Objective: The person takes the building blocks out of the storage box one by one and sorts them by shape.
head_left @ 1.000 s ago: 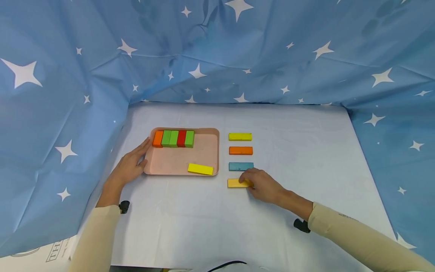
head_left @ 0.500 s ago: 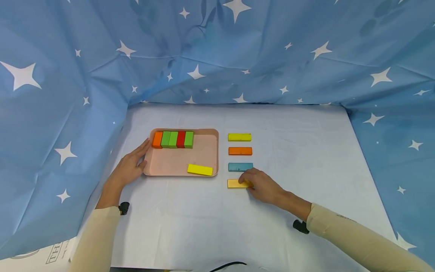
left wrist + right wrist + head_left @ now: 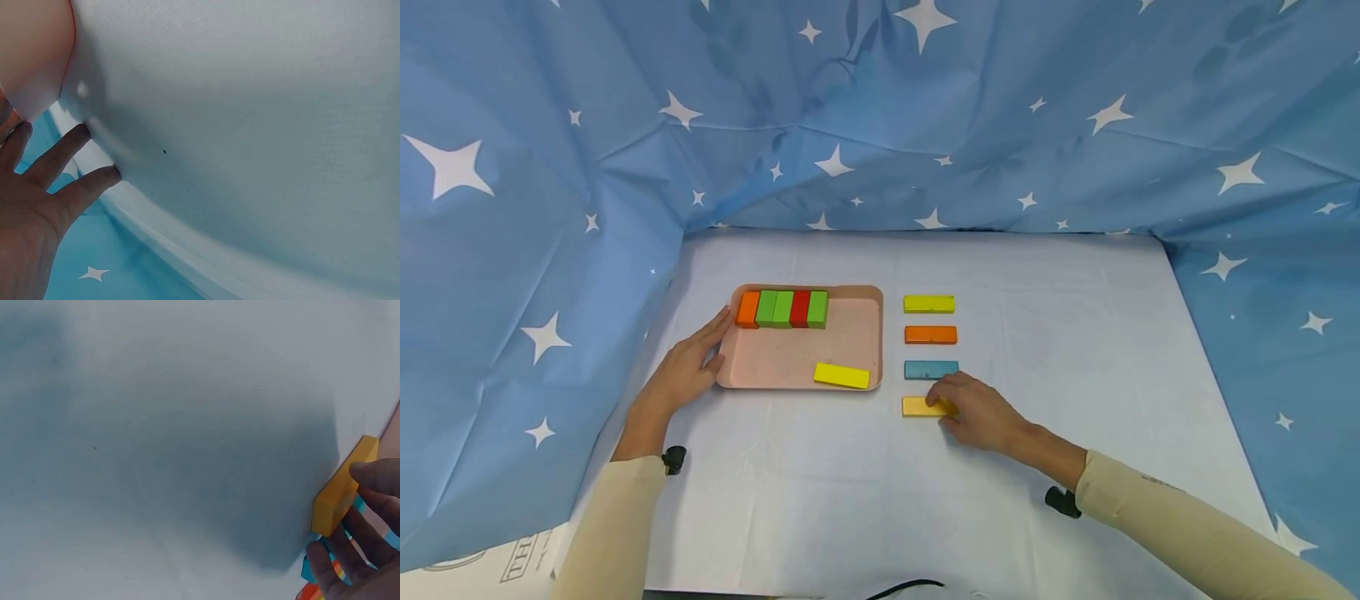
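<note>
At the front of a column of wooden blocks, my right hand point(image 3: 981, 410) pinches an amber-yellow block point(image 3: 914, 407) near its right end. In the right wrist view the thumb lies on one long side of that amber block point(image 3: 344, 487), with the fingers behind it. Just beyond it lies a blue block point(image 3: 928, 369). My left hand point(image 3: 685, 367) rests against the left side of a pink tray point(image 3: 775, 358), its fingers extended. The left wrist view shows the left hand point(image 3: 44, 194) with fingers spread by the tray's edge point(image 3: 37, 56).
Inside the tray, an orange block point(image 3: 748, 309), several green blocks point(image 3: 765, 308) and a red block point(image 3: 800, 308) form a row. A yellow block point(image 3: 842, 376) lies at its front right. Farther back in the column are an orange block point(image 3: 931, 335) and a yellow-green block point(image 3: 928, 304).
The whole head view has shifted very slightly. Both hands and all the blocks hold their places, the right hand staying on the amber block.
</note>
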A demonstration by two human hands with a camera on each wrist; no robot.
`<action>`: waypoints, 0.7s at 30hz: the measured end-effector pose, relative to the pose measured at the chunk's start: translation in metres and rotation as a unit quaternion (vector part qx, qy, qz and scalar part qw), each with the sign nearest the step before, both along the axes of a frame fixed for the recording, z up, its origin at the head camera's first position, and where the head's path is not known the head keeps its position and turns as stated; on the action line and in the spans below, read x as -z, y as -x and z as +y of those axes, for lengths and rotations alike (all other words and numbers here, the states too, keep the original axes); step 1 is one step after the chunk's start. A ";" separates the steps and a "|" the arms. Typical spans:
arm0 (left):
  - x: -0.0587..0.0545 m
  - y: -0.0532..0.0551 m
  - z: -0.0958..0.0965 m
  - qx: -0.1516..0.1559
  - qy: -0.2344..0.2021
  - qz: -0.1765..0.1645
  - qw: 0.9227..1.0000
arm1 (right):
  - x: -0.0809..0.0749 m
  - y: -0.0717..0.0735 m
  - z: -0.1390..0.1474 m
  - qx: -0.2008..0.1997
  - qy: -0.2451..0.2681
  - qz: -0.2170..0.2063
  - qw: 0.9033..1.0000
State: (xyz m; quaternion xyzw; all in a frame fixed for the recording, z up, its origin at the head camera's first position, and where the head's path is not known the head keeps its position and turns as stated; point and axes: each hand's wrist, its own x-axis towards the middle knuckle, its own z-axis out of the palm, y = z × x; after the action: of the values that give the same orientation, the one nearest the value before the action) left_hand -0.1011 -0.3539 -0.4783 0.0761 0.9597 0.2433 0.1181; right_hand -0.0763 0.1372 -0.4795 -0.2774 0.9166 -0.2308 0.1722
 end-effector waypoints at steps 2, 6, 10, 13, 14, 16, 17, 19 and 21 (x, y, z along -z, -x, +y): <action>0.000 0.000 0.000 -0.001 0.000 -0.002 1.000 | -0.001 0.000 -0.001 0.000 0.004 0.018 1.000; 0.000 0.001 0.000 -0.002 0.002 -0.003 1.000 | -0.009 0.006 -0.009 -0.005 0.025 0.060 0.998; -0.001 0.001 0.001 -0.004 0.002 -0.001 1.000 | -0.022 0.018 -0.024 -0.010 0.051 0.076 0.996; -0.002 0.000 0.002 -0.005 0.001 -0.003 1.000 | -0.031 0.026 -0.039 -0.018 0.071 0.074 0.995; -0.002 0.000 0.002 -0.006 0.000 -0.004 1.000 | -0.033 0.029 -0.045 -0.021 0.074 0.071 0.994; -0.002 0.000 0.002 -0.006 -0.001 -0.005 1.000 | -0.037 0.035 -0.057 -0.029 0.092 0.061 0.993; -0.002 0.000 0.002 -0.006 0.000 -0.005 1.000 | -0.037 0.038 -0.063 -0.033 0.100 0.053 0.993; -0.002 0.000 0.002 -0.007 0.003 -0.004 1.000 | -0.038 0.045 -0.076 -0.043 0.114 0.037 0.992; -0.001 0.000 0.002 -0.006 0.005 -0.002 1.000 | -0.035 0.052 -0.089 -0.057 0.128 0.018 0.990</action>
State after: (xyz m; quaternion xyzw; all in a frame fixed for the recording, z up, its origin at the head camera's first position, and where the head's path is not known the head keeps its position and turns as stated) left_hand -0.1012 -0.3518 -0.4769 0.0689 0.9612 0.2391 0.1192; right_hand -0.1285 0.0483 -0.4440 -0.3532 0.8650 -0.3312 0.1316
